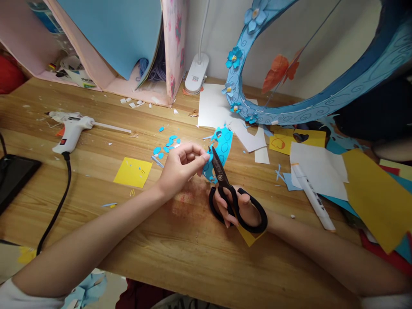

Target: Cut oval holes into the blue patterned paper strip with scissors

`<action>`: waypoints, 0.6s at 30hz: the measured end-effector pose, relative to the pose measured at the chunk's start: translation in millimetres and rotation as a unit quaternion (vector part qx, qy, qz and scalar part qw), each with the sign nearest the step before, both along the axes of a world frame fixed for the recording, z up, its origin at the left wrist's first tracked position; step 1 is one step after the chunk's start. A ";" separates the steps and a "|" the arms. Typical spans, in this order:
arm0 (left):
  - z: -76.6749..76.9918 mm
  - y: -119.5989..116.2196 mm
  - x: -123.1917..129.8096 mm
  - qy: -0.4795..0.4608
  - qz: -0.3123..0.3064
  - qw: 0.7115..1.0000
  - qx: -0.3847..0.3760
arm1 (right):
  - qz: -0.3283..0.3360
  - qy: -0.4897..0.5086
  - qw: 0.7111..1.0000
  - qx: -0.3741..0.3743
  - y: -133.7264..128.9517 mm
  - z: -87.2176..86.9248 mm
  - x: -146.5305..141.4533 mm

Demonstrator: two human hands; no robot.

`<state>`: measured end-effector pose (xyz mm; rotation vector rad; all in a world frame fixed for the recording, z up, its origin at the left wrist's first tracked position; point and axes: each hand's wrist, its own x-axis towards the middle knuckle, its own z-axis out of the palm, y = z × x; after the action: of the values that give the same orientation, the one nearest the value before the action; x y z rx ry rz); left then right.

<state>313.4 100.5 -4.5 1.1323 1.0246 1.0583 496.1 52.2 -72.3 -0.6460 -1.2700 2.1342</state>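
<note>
Near the middle of the view, my left hand (185, 165) pinches a small piece of blue paper (210, 155) between thumb and fingertips. Black-handled scissors (220, 174) are in my right hand (236, 208), with fingers through the handle loops and the blade tips at the small piece. Behind the blades lies a larger blue sheet (224, 143) with drawn oval outlines and cut edges. Several small blue petal shapes (157, 150) are on the wooden table (144, 240), just beyond my left hand.
A white glue gun (73, 131) and a yellow square (133, 172) lie to the left. A blue decorated ring (236, 81) stands at the back right. Paper sheets (317, 165) and a white marker (313, 198) are at the right. A pink shelf (175, 47) stands behind.
</note>
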 end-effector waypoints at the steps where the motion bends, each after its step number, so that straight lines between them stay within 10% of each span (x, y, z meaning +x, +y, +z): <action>1: 0.6 0.7 -0.8 0.001 0.006 1.000 0.004 | -0.001 0.006 1.000 -0.006 0.0 -0.8 0.0; 18: -3.8 3.2 -0.1 0.031 -0.007 0.999 0.038 | -0.027 0.018 0.999 -0.020 -1.0 -2.0 -1.3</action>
<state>313.3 103.7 -8.3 1.2389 1.0315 1.0641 494.7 51.2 -74.3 -0.6497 -1.1803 2.1220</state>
